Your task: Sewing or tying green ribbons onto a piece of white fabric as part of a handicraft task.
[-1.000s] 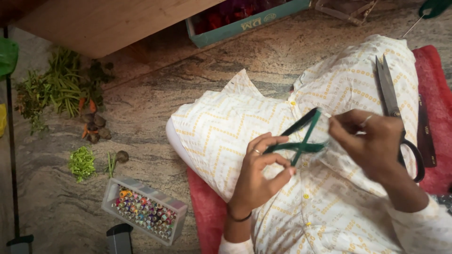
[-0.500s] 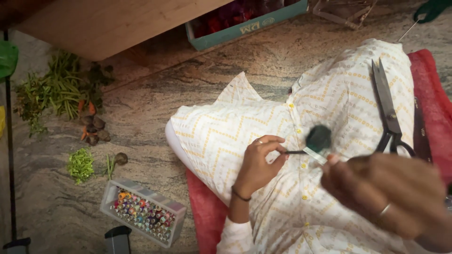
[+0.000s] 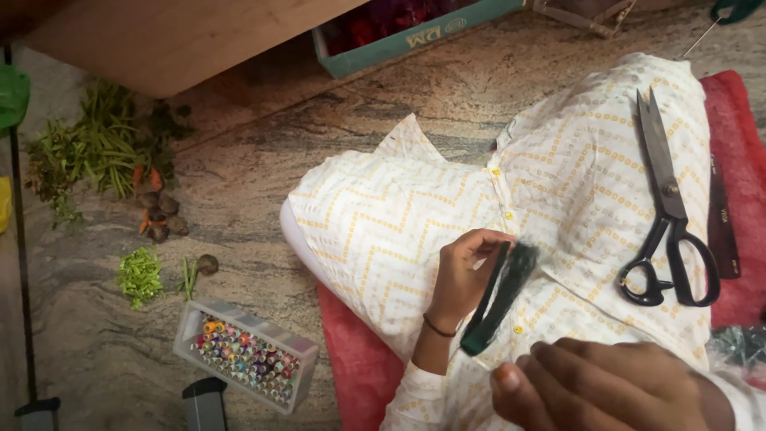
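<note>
Right hand (image 3: 614, 383) dropped lower, released — left hand (image 3: 467, 275) pinches green tassel (image 3: 501, 297) alone.

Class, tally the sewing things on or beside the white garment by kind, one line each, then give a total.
Large black-handled metal scissors: 1
Dark green ribbon strip, held in the left hand: 1
Clear plastic box of coloured thread spools: 1
White garment with yellow zigzag print: 1
Red cloth mat: 1
Total: 5
</note>
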